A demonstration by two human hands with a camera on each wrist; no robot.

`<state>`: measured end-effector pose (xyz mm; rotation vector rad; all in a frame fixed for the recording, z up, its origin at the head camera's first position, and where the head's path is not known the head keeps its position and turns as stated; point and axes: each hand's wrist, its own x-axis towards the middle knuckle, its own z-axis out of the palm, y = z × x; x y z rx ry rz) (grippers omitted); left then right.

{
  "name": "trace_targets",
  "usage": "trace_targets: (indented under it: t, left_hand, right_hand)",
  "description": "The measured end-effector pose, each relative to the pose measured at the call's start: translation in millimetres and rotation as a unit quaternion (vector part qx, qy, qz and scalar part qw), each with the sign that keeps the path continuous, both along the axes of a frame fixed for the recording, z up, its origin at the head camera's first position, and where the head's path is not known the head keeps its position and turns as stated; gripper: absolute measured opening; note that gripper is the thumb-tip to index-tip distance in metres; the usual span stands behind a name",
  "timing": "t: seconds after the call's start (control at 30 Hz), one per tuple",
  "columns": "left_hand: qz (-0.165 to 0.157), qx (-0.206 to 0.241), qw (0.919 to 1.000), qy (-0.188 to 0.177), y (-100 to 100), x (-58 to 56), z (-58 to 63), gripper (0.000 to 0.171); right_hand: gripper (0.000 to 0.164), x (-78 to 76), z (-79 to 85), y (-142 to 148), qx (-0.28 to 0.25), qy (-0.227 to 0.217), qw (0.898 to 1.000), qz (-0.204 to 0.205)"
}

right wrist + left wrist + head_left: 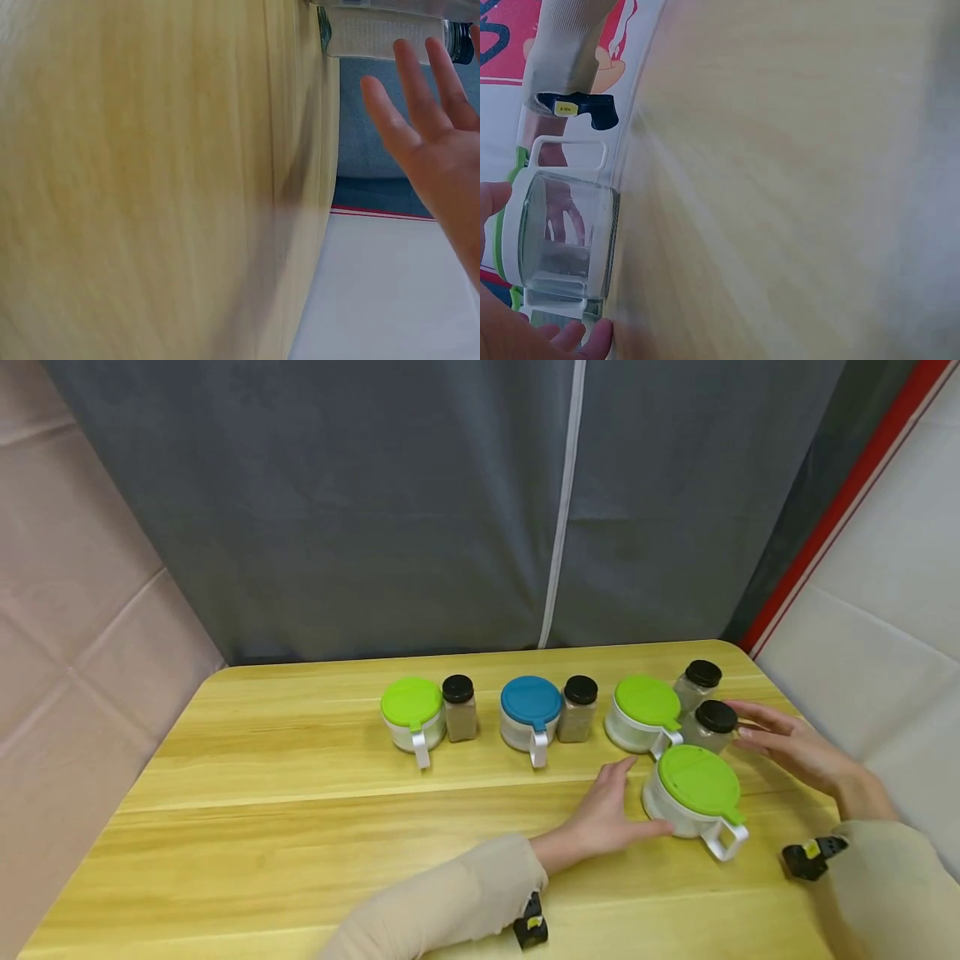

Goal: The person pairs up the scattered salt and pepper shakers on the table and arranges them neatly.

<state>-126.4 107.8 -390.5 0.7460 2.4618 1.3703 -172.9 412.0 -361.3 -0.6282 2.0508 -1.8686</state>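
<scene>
My left hand (600, 814) is beside the front green-lidded glass jar (699, 781), its thumb and fingers spread along the jar's left side. Whether the thumb touches the jar I cannot tell. In the left wrist view this clear jar (566, 240) shows a white handle and white rim. My right hand (802, 752) reaches from the right to the nearer black-capped shaker jar (716, 718), fingers extended and close to its cap. The right wrist view shows that hand (442, 135) with fingers spread near a shaker jar (382, 34). Another green-lidded jar (647, 702) stands just behind.
One more black-capped jar (702, 675) is at the back right. Further left stand a blue-lidded jar (531, 702) and a green-lidded jar (412, 703), each with a black-capped jar beside it. A grey curtain (375, 527) hangs behind the wooden table (300, 827); a white wall panel is on the right.
</scene>
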Motion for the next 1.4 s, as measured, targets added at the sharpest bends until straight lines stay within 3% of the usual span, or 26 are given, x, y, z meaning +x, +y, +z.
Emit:
trace_targets:
  t: [0.3,0.83,1.17,1.4]
  left_hand:
    - [-0.003,0.004,1.0,-0.009,6.8,-5.8,0.2,0.092]
    - [0.013,0.019,0.9997,0.013,29.8,-6.3,2.9,0.1]
    - [0.024,-0.018,0.998,0.055,41.6,-7.1,2.7,0.103]
    - [0.053,-0.032,0.9949,0.079,47.3,-5.2,2.1,0.101]
  right_hand:
    - [0.048,-2.5,-2.2,-4.3,-0.059,-0.021,0.996,0.057]
    - [0.046,-5.4,-2.9,-7.0,-0.041,-0.029,0.998,0.035]
    - [0.049,-8.8,-0.3,-14.6,0.019,-0.013,0.999,0.026]
    - [0.048,-10.9,-1.6,-14.9,0.015,-0.011,0.999,0.03]
